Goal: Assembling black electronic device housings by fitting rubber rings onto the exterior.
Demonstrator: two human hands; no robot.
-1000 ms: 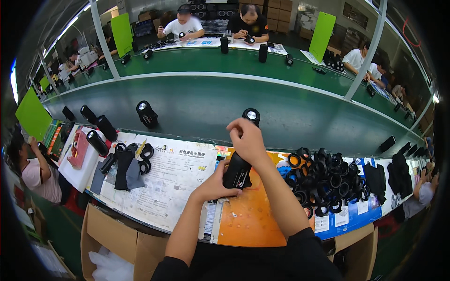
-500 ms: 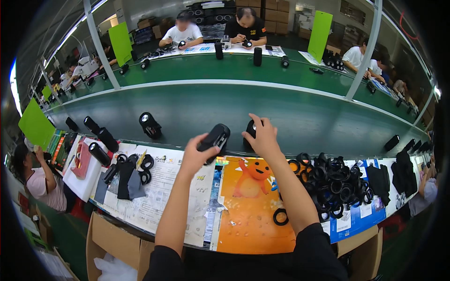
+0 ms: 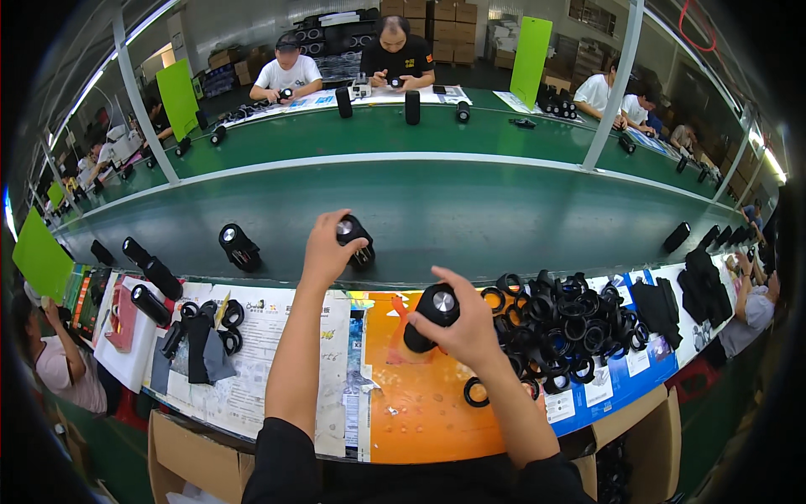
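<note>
My left hand [image 3: 321, 250] is closed round the side of a black cylindrical speaker [image 3: 359, 246], which stands on the green belt [image 3: 470, 252] with a silver disc on its top end. Over the orange sheet [image 3: 420, 420], my right hand [image 3: 470, 326] grips a second black cylindrical speaker [image 3: 438, 307], its silver-disc end facing up. Part of that speaker is behind my fingers. Beside my right forearm lies a heap of black rings [image 3: 571, 323], and one loose black ring [image 3: 476, 392] rests on the orange sheet.
Another black speaker [image 3: 239, 247] stands on the belt to the left. Black cloth strips [image 3: 201, 344] lie on the left papers, dark cloth [image 3: 656, 309] on the right. Open cardboard boxes [image 3: 197, 454] sit below the bench edge. Co-workers [image 3: 287, 71] sit across the green tables.
My left hand has put its speaker upright on the belt, farther away. My right hand has brought the other speaker off the belt toward me, over the orange sheet. The whole view has shifted slightly.
</note>
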